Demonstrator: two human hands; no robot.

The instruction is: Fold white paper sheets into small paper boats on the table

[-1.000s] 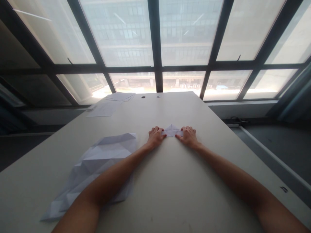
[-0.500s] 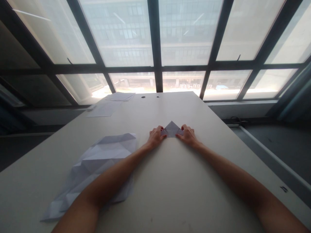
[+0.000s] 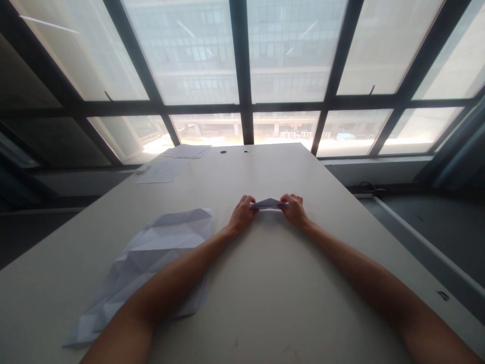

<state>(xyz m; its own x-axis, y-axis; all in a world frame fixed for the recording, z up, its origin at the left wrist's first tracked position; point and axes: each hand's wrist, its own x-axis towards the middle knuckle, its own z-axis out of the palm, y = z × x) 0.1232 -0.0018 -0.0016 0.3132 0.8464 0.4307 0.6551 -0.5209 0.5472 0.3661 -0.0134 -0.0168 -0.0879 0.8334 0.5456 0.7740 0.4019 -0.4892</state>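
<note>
A small folded piece of white paper (image 3: 270, 203) is stretched between my two hands over the white table. It appears as a low, flat triangle seen nearly edge-on, with its point facing away from me. My left hand (image 3: 243, 212) pinches its left corner between thumb and fingers. At the opposite corner, my right hand (image 3: 294, 210) pinches the paper the same way. A pale shadow gap shows under the paper's near edge. Left of my left forearm lies a large creased sheet of paper (image 3: 162, 235), partly hidden by that arm.
Several flat sheets of paper (image 3: 161, 171) lie at the far left of the white table (image 3: 265, 283). Two small dark round spots, one a grommet (image 3: 223, 152), mark the far end. Tall framed windows (image 3: 288, 60) stand beyond the table.
The folded paper has tipped from an upright-looking triangle to a thin, nearly edge-on shape. Both hands have turned slightly with it, still pinching its corners.
</note>
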